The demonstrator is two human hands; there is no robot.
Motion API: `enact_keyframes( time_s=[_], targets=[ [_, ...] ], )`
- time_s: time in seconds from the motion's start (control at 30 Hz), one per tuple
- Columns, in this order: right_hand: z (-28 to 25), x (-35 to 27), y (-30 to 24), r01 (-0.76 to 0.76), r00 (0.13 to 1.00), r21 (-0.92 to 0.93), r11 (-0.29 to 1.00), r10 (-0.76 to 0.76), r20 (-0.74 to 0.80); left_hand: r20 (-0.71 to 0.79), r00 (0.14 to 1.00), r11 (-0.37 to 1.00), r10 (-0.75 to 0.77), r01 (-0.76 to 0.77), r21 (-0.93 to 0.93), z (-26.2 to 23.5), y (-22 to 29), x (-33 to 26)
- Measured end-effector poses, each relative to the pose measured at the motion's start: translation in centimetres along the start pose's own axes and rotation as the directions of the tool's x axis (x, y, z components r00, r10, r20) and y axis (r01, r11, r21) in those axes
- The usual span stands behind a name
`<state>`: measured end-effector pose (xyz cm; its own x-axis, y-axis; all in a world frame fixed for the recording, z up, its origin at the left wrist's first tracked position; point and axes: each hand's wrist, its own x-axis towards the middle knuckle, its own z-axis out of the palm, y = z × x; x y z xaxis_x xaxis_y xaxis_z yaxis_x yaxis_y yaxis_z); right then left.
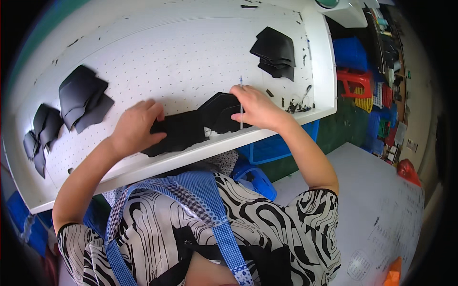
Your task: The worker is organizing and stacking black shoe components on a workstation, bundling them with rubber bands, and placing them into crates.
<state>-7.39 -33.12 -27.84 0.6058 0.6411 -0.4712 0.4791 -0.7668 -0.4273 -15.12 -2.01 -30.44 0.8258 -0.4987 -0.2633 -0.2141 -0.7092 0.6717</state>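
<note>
A slim pale pen, held nearly upright, is pinched in my right hand over the right part of the black work. Beneath it lies a many-sided black sheet piece, leather-like, with a lighter outline. Left of that is a broad black piece along the tray's near edge. My left hand touches this piece's left end, thumb and fingers apart. A small whitish patch shows between the two black pieces. Whether they overlap I cannot tell.
The white tray-like table has a raised rim. Stacked black pieces lie left, farther left and at the back right. Dark scraps litter the right corner. Beyond stand a red stool and blue bins.
</note>
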Motion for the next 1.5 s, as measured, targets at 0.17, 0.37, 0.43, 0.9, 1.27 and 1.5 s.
enact_keyframes(
  time_s=[0.17,0.37,0.43,0.9,1.27,1.5],
  targets=[
    [0.6,0.0,0.3,-0.022,0.999,0.049,0.999,0.02,0.051,0.032,0.994,0.986,-0.103,0.107,-0.131,0.6,1.2,-0.4],
    [-1.4,0.6,2.2,-0.088,0.994,0.158,0.984,0.075,0.085,0.0,1.0,0.998,-0.001,0.001,-0.062,-1.0,-0.3,-1.2],
    [-3.7,0.9,3.2,-0.071,0.965,0.234,0.97,0.126,-0.229,-0.037,0.998,0.988,-0.047,0.041,-0.15,-3.0,-0.4,-0.5],
    [-7.2,7.8,4.7,-0.106,0.915,0.336,0.936,0.224,-0.336,-0.374,0.927,0.986,0.001,-0.063,-0.153,-2.5,1.1,4.2],
    [-3.7,-3.4,9.9,-0.404,0.878,0.064,0.913,0.406,-0.253,-0.203,0.975,0.994,-0.09,0.1,0.041,-1.8,-2.0,-1.6],
    [-1.5,-4.8,7.5,-0.124,0.985,-0.162,0.979,0.102,-0.14,0.33,0.944,0.991,-0.025,0.066,-0.114,-2.2,-2.4,-2.3]
  ],
)
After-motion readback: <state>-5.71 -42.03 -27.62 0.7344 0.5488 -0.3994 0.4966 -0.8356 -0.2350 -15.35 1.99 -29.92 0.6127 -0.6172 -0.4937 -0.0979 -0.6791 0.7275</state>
